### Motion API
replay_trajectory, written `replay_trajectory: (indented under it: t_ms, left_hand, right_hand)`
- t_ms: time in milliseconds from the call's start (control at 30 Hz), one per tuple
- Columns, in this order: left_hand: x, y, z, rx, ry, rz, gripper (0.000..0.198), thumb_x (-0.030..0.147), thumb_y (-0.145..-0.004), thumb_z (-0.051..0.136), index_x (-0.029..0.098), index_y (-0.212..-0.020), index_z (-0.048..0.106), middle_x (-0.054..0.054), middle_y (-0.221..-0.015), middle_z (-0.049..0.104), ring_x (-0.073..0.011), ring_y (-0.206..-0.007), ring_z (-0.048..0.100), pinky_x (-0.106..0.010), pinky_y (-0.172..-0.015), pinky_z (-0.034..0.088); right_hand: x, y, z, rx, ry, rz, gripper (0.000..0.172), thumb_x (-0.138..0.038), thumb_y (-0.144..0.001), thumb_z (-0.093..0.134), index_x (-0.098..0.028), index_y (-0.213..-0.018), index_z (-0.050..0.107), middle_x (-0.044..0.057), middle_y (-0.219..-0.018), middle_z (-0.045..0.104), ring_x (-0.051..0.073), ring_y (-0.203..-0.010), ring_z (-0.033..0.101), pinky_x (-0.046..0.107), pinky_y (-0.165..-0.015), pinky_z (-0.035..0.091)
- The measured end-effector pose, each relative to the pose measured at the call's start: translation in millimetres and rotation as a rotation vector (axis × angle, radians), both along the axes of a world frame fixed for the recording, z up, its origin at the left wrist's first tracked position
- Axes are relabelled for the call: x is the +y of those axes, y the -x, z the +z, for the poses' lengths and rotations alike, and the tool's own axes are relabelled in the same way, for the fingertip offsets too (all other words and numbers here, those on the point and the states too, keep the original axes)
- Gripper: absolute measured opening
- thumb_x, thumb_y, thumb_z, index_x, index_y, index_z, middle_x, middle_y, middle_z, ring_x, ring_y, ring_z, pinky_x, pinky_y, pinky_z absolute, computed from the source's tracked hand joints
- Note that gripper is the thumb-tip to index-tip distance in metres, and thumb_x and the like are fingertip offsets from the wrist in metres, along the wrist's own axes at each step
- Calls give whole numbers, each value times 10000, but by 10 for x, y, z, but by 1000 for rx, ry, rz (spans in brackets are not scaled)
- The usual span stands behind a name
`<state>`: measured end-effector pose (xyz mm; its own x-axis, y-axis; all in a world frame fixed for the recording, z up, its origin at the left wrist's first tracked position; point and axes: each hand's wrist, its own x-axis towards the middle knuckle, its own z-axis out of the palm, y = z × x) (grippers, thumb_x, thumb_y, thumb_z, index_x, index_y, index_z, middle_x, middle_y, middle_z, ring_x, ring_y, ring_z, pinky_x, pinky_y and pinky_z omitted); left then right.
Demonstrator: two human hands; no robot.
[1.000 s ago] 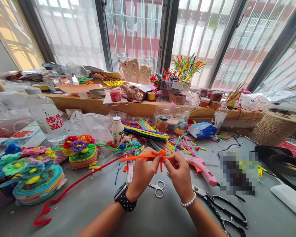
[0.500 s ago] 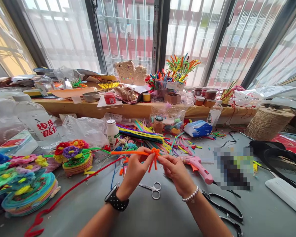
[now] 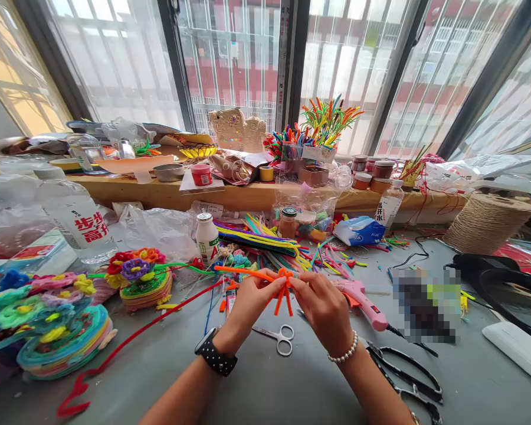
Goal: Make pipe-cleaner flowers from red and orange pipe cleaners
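An orange pipe cleaner (image 3: 284, 302) is bent into small loops at the top, with two short ends hanging down and a long straight end reaching left. My left hand (image 3: 253, 300) pinches it just left of the loops. From the other side, the fingertips of my right hand (image 3: 324, 307) close on the looped part. Both hands are above the grey table. Below them lie small silver scissors (image 3: 283, 340), their blades partly behind my left wrist. A pink glue gun (image 3: 363, 302) rests just beyond my right hand.
Pipe-cleaner flowers on round bases (image 3: 64, 339) crowd the left, beside a long red pipe cleaner (image 3: 135, 335). Black-handled scissors (image 3: 409, 369) lie at front right. Loose pipe cleaners (image 3: 265, 239), a white bottle (image 3: 207, 239) and a twine spool (image 3: 487, 221) stand farther back.
My right hand has turned inward and its fingers now cover more of the orange pipe cleaner's right side. The two hanging ends are spread slightly wider. The whole view has shifted slightly.
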<state>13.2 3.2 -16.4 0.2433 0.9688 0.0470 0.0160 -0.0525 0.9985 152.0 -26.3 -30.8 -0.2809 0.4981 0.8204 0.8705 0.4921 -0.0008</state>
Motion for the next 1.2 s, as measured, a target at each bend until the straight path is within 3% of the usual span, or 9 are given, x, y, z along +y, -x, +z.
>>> replay_trajectory:
  t_ms: [167, 300, 433, 567, 633, 700, 800, 933, 1200]
  left_hand:
    - [0, 6, -29, 102, -120, 33, 202, 339, -664, 561, 139, -691, 580, -25, -669, 594, -165, -662, 560, -243, -591, 422]
    - [-49, -12, 1, 232, -263, 101, 184, 327, -694, 531, 150, -672, 575, -17, -637, 587, -147, -606, 547, -231, -549, 413]
    - [-106, -30, 26, 337, -536, 165, 140, 241, -740, 482, 164, -663, 570, -19, -658, 563, -138, -648, 526, -237, -603, 409]
    - [-140, -23, 23, 403, -733, 159, 132, 167, -750, 459, 170, -717, 587, -27, -676, 557, -134, -667, 509, -241, -621, 400]
    - [-148, -19, 25, 375, -747, 137, 132, 151, -748, 462, 167, -722, 590, -28, -681, 559, -128, -665, 511, -238, -627, 401]
    - [-142, -15, 32, 316, -705, 119, 120, 164, -743, 479, 166, -699, 592, -21, -665, 563, -127, -666, 518, -238, -647, 404]
    - [-100, 1, 46, 192, -489, 124, 113, 250, -722, 522, 168, -686, 590, -14, -669, 578, -133, -658, 538, -233, -621, 416]
    - [-25, 33, 67, 82, -158, 81, 185, 344, -671, 569, 165, -714, 597, -8, -673, 608, -142, -644, 559, -216, -560, 415]
    - [-39, 13, 111, -40, -20, 14, 177, 319, -630, 620, 158, -703, 626, -8, -707, 623, -145, -707, 566, -207, -611, 422]
  right_hand:
    - [1, -2, -14, -15, 25, 31, 131, -114, -781, 462, -142, -788, 589, 55, -694, 569, 154, -646, 506, 251, -580, 409]
    - [-5, 62, -36, 239, 182, 93, 137, -151, -785, 441, -151, -708, 554, 38, -652, 525, 144, -620, 482, 250, -558, 390]
    - [-20, 152, -10, 826, 565, 200, 147, -237, -739, 504, -168, -609, 495, -19, -574, 457, 98, -506, 407, 211, -457, 329]
    - [-12, 162, 35, 1553, 1071, 489, 161, -265, -651, 579, -162, -580, 478, -74, -489, 341, 46, -410, 255, 166, -369, 194]
    - [-5, 141, 50, 1744, 1276, 620, 162, -261, -608, 597, -155, -572, 481, -82, -483, 303, 36, -396, 211, 158, -355, 153]
    - [-5, 124, 64, 1802, 1393, 713, 178, -260, -582, 615, -148, -551, 480, -83, -482, 284, 30, -392, 195, 154, -350, 143]
    - [-15, 115, 91, 1824, 1347, 748, 179, -273, -608, 628, -142, -579, 511, -74, -501, 321, 26, -399, 215, 150, -354, 150]
    - [-2, 93, 116, 1652, 1041, 509, 211, -349, -663, 601, -139, -662, 574, -57, -521, 389, 31, -422, 263, 158, -365, 152]
    - [2, 113, 74, 1443, 998, 455, 250, -379, -655, 606, -135, -708, 584, -61, -524, 381, 38, -433, 240, 185, -391, 155]
